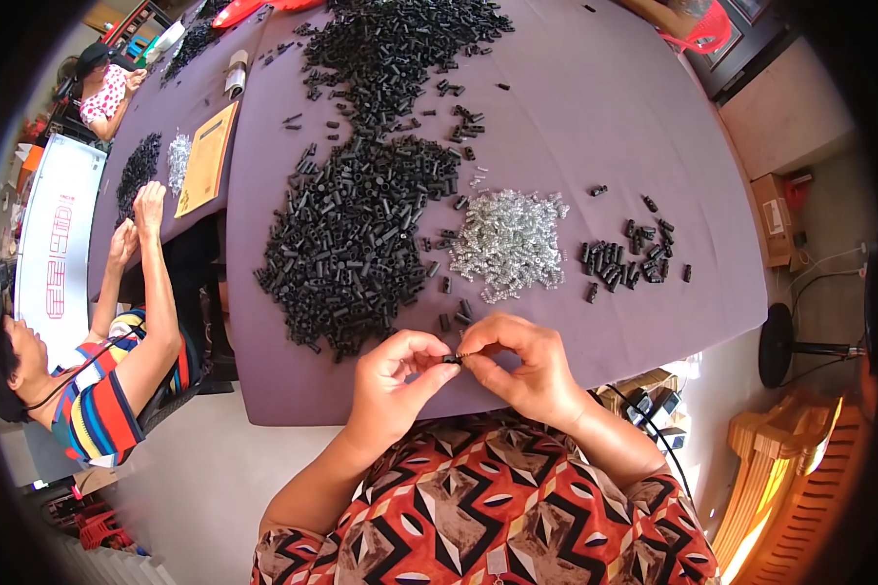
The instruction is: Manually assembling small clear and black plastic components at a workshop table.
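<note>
My left hand [392,382] and my right hand [523,363] meet at the near edge of a purple-covered table [605,107]. Between their fingertips they pinch a small black plastic piece [453,359], and my right fingers press a tiny metal spring against it. Just beyond my hands lies a big heap of small black plastic tubes [356,239]. A pile of shiny silver springs [507,244] sits to its right. Further right lies a small cluster of black pieces [629,261].
A second heap of black pieces [400,44] covers the far table. On my left a person in a striped shirt [102,405] stretches both arms toward another table with an orange envelope [206,159]. Another person [105,90] sits far left. Cardboard box [777,219], wooden chair [800,478] at right.
</note>
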### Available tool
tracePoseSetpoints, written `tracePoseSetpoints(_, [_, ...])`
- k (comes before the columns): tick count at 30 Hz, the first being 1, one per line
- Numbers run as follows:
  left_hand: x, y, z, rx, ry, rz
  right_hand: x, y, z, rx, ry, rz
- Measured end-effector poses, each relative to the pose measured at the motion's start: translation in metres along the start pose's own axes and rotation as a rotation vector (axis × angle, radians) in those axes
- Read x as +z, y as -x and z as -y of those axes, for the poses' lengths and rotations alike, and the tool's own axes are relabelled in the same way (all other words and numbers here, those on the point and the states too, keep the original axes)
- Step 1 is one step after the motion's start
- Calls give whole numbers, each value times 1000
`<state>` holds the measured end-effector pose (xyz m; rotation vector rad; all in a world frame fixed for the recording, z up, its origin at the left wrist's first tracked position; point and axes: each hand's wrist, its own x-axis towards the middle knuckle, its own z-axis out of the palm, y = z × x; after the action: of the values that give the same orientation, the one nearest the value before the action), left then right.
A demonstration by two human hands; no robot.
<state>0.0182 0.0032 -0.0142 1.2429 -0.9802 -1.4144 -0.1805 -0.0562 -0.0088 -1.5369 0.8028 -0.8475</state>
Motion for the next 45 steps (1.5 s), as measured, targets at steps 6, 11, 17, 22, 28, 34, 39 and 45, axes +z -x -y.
tracePoseSetpoints(6, [5,-3,2,-62,131,-42,2,2,-3,28,-59,-12])
tracePoseSetpoints(11, [11,-1,3,178,-75,-63,1,2,-2,18,-49,-3])
tracePoseSetpoints(17, [9,1,3,285,-393,-45,-2,-3,-2,-91,99,24])
tracePoseSetpoints(22, [13,-2,-5,498,-752,13,-5,0,-1,-185,327,96])
tracePoseSetpoints(28, [13,-2,-4,450,-712,15,-5,0,3,-114,289,128])
tracePoseSetpoints(34, [10,0,2,377,-596,23,-4,-1,-5,-200,245,131])
tracePoseSetpoints(39, [9,5,-7,142,-294,36,-2,-2,7,-210,281,167])
tracePoseSetpoints(45, [-6,19,-5,-121,79,74,-3,-6,10,-212,304,264])
